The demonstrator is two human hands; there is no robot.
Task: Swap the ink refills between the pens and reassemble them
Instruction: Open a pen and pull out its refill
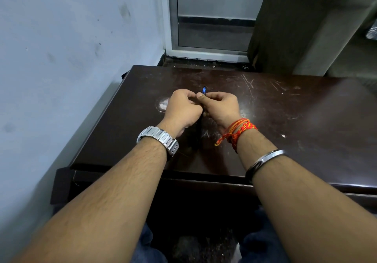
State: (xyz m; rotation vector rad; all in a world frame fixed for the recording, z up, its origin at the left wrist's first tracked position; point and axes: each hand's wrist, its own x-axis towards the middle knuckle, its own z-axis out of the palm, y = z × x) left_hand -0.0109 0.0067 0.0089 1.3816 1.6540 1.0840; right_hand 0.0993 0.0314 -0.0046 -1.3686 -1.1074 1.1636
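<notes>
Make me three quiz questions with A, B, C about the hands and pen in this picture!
1. Where is the silver watch? A right wrist, B left wrist, C both wrists.
2. What colour is the tip of the pen? A red, B green, C blue.
3. What are the left hand and right hand doing? A holding the pen, B lying flat, C waving.
Answers: B, it bands the left wrist; C, blue pokes out above the fingers; A, both hands' fingers curl round the pen.
</notes>
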